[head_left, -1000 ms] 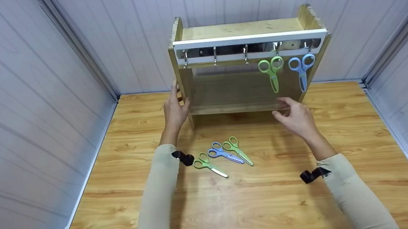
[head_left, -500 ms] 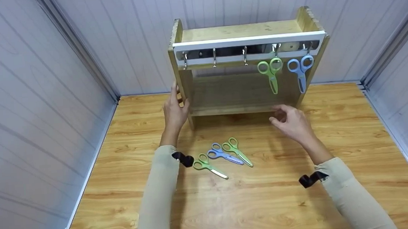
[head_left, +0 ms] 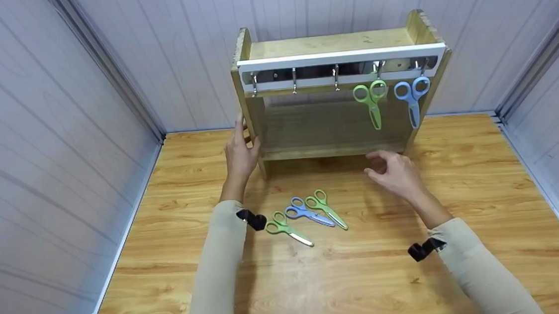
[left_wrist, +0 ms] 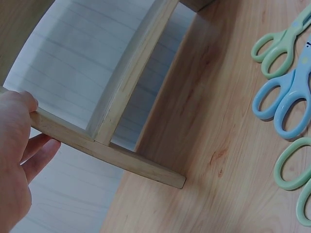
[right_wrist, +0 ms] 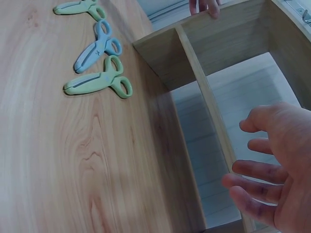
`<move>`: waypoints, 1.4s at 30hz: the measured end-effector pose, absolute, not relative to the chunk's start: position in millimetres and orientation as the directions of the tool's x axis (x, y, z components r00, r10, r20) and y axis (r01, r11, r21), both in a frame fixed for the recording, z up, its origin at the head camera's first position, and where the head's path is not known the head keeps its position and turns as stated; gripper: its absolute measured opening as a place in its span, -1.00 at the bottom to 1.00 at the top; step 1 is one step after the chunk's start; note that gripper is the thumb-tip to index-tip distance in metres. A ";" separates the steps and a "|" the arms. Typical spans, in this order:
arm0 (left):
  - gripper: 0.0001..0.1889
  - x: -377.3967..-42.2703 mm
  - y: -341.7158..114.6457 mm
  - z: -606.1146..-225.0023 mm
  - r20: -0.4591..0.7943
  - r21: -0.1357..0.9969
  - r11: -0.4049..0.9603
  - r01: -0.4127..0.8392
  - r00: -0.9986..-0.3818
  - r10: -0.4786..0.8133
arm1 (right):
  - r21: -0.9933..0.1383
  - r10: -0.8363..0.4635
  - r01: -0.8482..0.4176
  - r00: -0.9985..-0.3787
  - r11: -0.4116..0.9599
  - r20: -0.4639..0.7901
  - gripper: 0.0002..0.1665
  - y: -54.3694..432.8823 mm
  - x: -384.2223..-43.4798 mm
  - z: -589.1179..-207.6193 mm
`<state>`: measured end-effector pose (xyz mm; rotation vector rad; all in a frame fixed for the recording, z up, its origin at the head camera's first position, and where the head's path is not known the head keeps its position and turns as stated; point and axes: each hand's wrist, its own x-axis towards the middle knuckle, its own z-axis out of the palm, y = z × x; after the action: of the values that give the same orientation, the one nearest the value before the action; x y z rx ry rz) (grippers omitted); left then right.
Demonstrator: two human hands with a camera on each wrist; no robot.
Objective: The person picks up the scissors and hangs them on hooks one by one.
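Three scissors (head_left: pixel 307 212), one illegibly marked, lay between the left hand (head_left: pixel 240 156), clasped on the wooden rack (head_left: pixel 329 123), and relaxed, loosely curled right hand (head_left: pixel 396 172).

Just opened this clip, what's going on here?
A person's left grip holds the side of a wooden rack. The right grip, empty, is in front of it, low down. Of the rack's five hooks, the two rightmost carry hanging green scissors and hanging blue scissors; the others are bare. On the table lie a green pair, a blue pair and another green pair.
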<state>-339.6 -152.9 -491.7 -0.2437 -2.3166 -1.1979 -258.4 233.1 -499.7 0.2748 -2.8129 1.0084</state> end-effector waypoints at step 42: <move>-0.24 -338.8 -154.1 -491.1 0.491 0.722 0.591 0.361 -0.868 -0.070 | -0.559 -0.252 -0.292 -0.956 0.776 0.150 -0.50 198.6 -258.9 -522.2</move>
<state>-338.8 -154.1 -491.1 -0.2314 -2.3460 -1.2147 -258.9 198.6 -522.2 0.4445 -2.8978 0.9294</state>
